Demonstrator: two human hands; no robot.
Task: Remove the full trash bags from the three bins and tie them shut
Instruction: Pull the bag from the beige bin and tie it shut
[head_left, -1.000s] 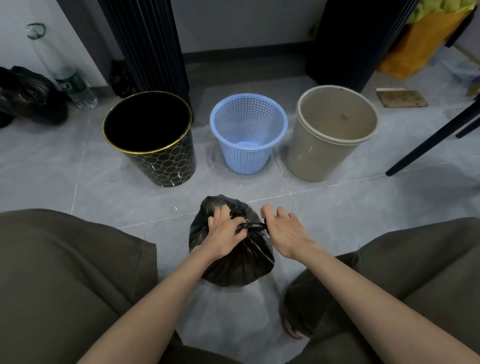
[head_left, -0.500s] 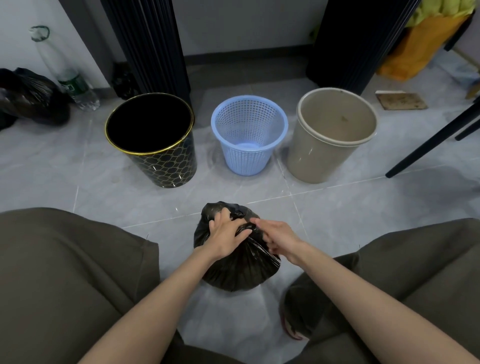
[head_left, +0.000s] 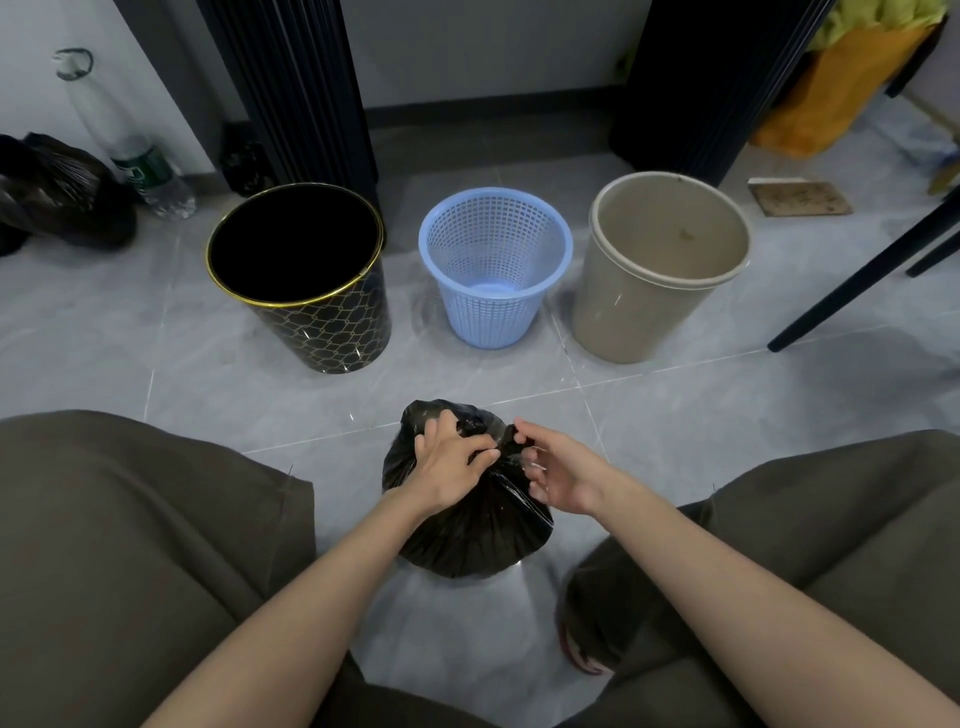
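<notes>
A full black trash bag (head_left: 467, 525) stands on the grey tile floor between my knees. My left hand (head_left: 447, 462) grips the gathered plastic at the bag's top. My right hand (head_left: 558, 470) pinches a twisted end of the same plastic on the right side of the knot. Beyond the bag stand three bins in a row: a black bin with a gold rim (head_left: 311, 332) on the left, a blue mesh basket (head_left: 493, 312) in the middle and a beige bin (head_left: 639, 317) on the right. No bag shows in any of them.
More black trash bags (head_left: 57, 197) lie at the far left by the wall, beside a clear plastic bottle (head_left: 145, 171). Black chair legs (head_left: 862, 280) slant in from the right. An orange bag (head_left: 831, 98) sits at the back right. My knees (head_left: 130, 545) flank the bag.
My right hand has turned over and moved in to the knot, now pinching the plastic end. The left hand has kept its grip on the bag's top.
</notes>
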